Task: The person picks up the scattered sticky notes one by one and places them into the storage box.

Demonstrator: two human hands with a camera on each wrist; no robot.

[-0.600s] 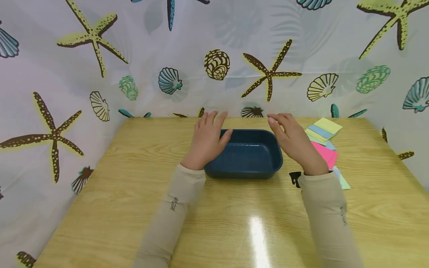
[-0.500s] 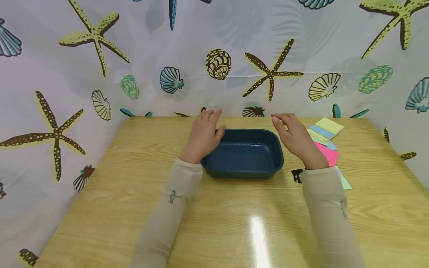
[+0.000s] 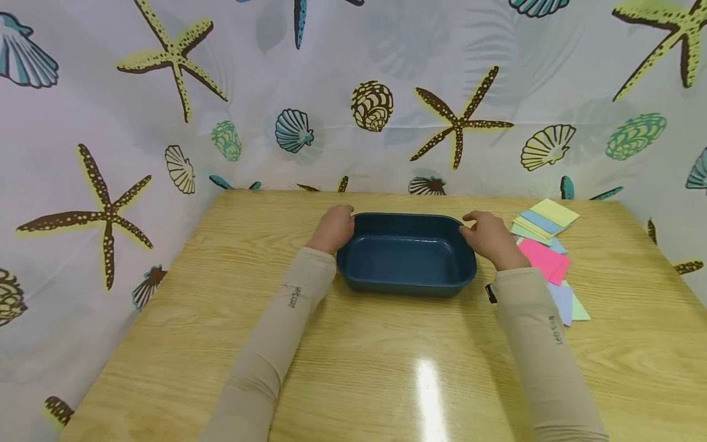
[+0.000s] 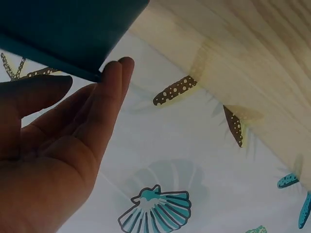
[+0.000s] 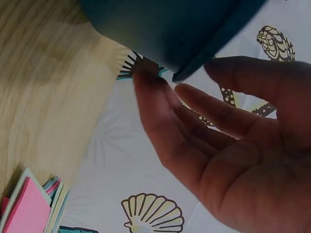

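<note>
A dark blue rectangular dish (image 3: 405,290), hollow and with rounded corners, stands on the wooden table. At its left end my left hand (image 3: 333,229) grips the rim, thumb on one side and fingers on the other. My right hand (image 3: 491,238) holds the right end the same way, its thumb at the rim. Seen from the left wrist, fingers (image 4: 111,97) curl up against the corner of the dish (image 4: 63,34). In the right wrist view the thumb (image 5: 243,73) meets the rim while the other fingers curve below the dish (image 5: 160,29).
Coloured paper notes lie right of the dish: yellow and blue ones (image 3: 547,218), pink ones (image 3: 544,261) and pale blue and green ones (image 3: 563,304). A small black object (image 3: 490,293) is partly hidden by the right sleeve. Shell-patterned cloth (image 3: 326,73) borders the table.
Both hands have come down from above the dish to its two ends, with fingers now curled at the rim. The camera view has shifted slightly left.
</note>
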